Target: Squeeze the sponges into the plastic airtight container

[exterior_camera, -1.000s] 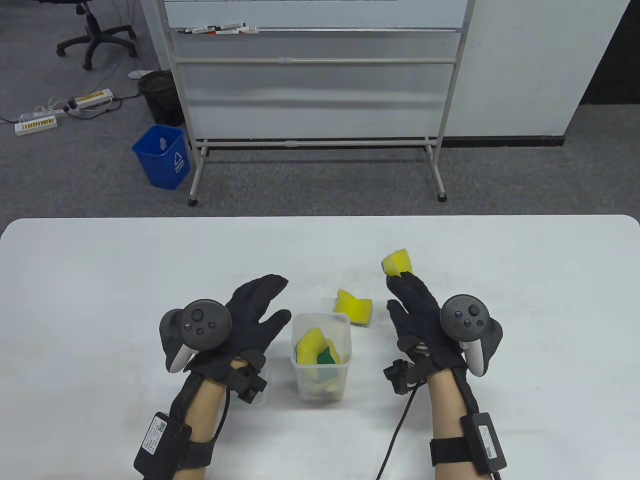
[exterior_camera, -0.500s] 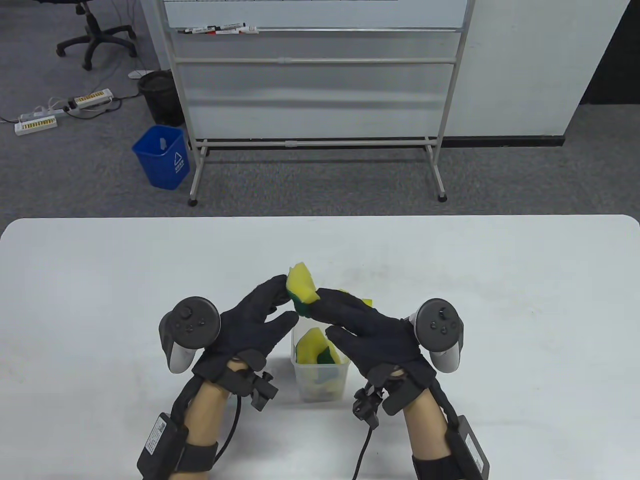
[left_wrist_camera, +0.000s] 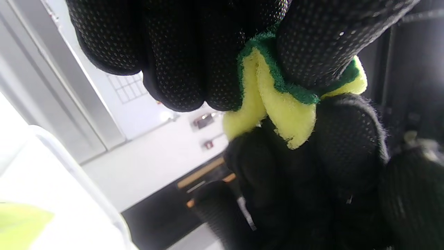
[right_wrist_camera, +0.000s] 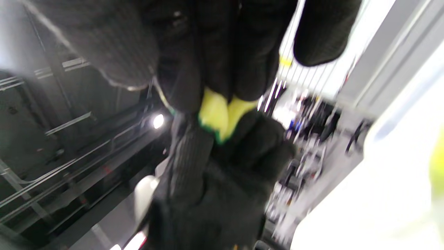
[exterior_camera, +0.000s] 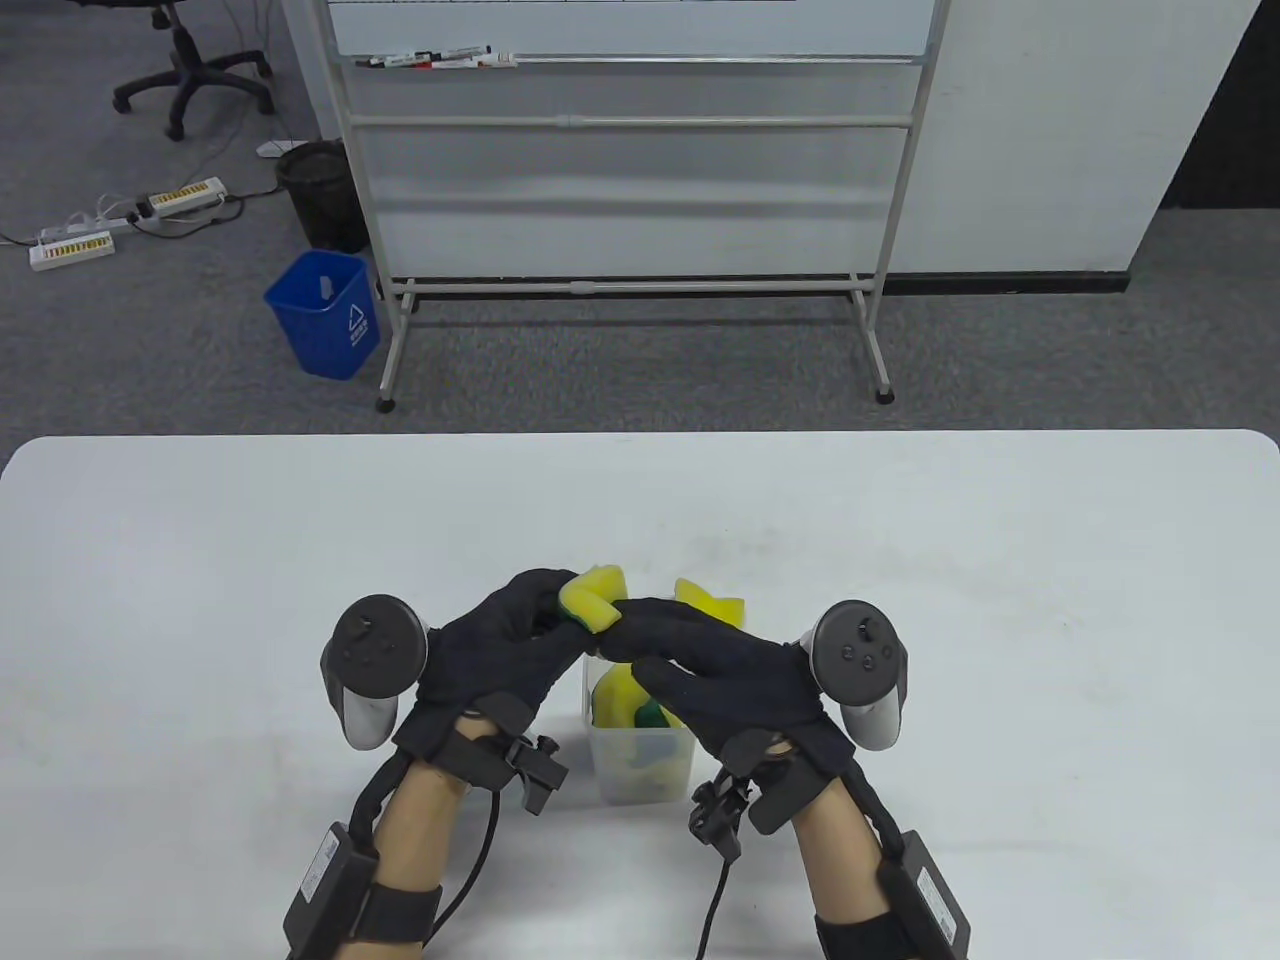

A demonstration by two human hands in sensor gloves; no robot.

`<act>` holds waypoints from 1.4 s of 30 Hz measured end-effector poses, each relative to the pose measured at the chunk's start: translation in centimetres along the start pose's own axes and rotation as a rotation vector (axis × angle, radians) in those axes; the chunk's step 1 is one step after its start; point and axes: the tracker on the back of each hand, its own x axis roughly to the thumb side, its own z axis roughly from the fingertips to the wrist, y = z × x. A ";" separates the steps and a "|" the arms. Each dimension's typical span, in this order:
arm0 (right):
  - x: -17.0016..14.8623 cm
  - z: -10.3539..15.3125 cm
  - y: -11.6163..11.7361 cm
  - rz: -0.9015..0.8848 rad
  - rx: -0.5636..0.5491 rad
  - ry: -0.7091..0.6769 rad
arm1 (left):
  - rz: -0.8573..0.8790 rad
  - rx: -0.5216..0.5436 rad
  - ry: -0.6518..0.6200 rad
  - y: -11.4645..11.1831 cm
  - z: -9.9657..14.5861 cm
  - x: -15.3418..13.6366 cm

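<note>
A yellow sponge with a green scouring side (exterior_camera: pixel 590 598) is folded and pinched between both gloved hands, just above the far rim of the clear plastic container (exterior_camera: pixel 640 768). My left hand (exterior_camera: pixel 520 640) grips it from the left and my right hand (exterior_camera: pixel 690 655) from the right. The left wrist view shows the sponge (left_wrist_camera: pixel 277 104) folded between the fingers; the right wrist view shows it (right_wrist_camera: pixel 222 116) too, blurred. The container holds other yellow and green sponges (exterior_camera: pixel 625 700). Another yellow sponge (exterior_camera: pixel 715 603) lies on the table behind my right hand, partly hidden.
The white table (exterior_camera: pixel 200 560) spreads wide around the container. Beyond its far edge stand a whiteboard frame (exterior_camera: pixel 630 280) and a blue bin (exterior_camera: pixel 325 315) on the floor.
My right hand carried the sponge from the right over to the container. My left hand came in and took hold too. Both hands have folded it smaller and lowered it toward the container.
</note>
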 end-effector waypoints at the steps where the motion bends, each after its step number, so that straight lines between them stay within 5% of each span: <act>1: 0.2 0.2 -0.3 0.047 -0.067 -0.009 | -0.015 0.004 -0.001 -0.1 0.0 0.1; 3: 0.3 0.5 -0.8 0.146 -0.177 -0.018 | -0.092 -0.023 -0.028 -0.3 -0.1 0.5; 10: 0.3 0.2 0.2 0.308 0.052 0.044 | -0.254 -0.088 -0.094 -1.8 0.0 2.0; 13: 0.7 0.2 0.3 0.320 -0.006 0.055 | -0.342 -0.074 -0.098 -1.9 0.0 1.9; 20: 1.9 0.5 0.8 0.650 -0.148 -0.029 | -0.446 -0.118 -0.074 -2.9 0.0 1.7; 42: 1.9 0.5 3.5 1.097 -0.079 0.003 | -0.572 -0.157 0.027 -2.5 -0.2 -0.1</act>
